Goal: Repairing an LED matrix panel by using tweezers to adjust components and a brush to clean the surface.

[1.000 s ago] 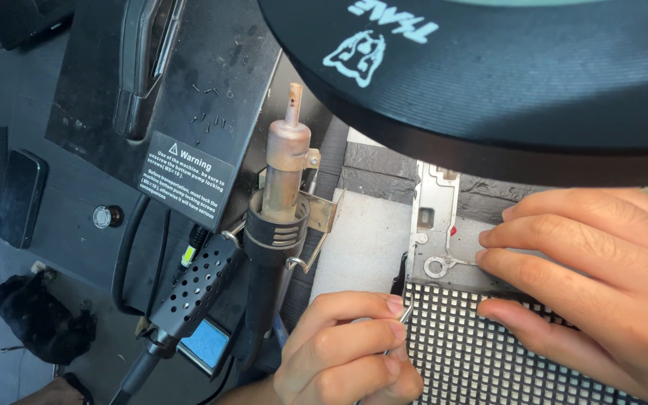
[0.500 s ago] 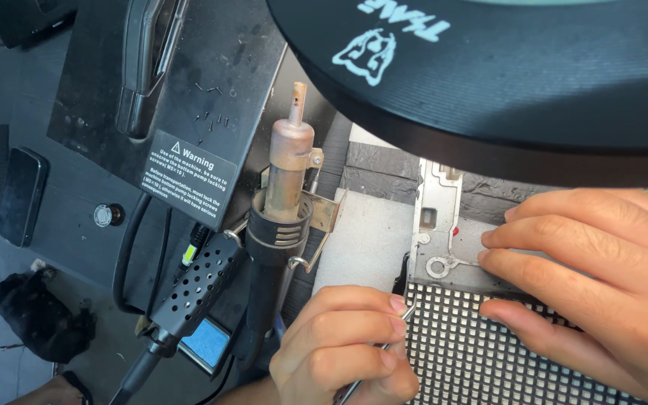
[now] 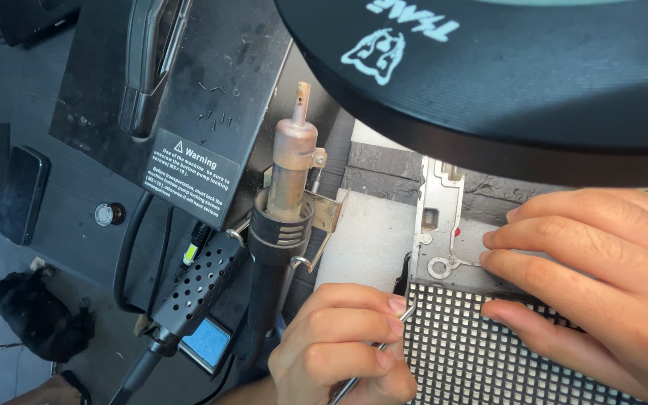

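Note:
A black LED matrix panel (image 3: 474, 360) with a grid of small white squares lies at the lower right. Its silver metal frame (image 3: 440, 202) sticks out above it. My left hand (image 3: 339, 345) is at the panel's left edge. It pinches thin metal tweezers (image 3: 401, 276), whose dark tip touches the panel's top-left corner. My right hand (image 3: 594, 270) rests flat on the upper part of the panel, fingers pointing left, and holds nothing.
A hot-air gun (image 3: 286, 195) stands nozzle-up in a metal holder just left of my left hand. Behind it is a black rework station box (image 3: 211, 97). A perforated iron stand (image 3: 196, 289), cables and a dark phone (image 3: 20, 195) lie left. My cap brim (image 3: 526, 75) hides the top right.
The tweezers' metal shaft now shows below my left hand's fingers. Both hands stay in nearly the same places; the view has shifted slightly.

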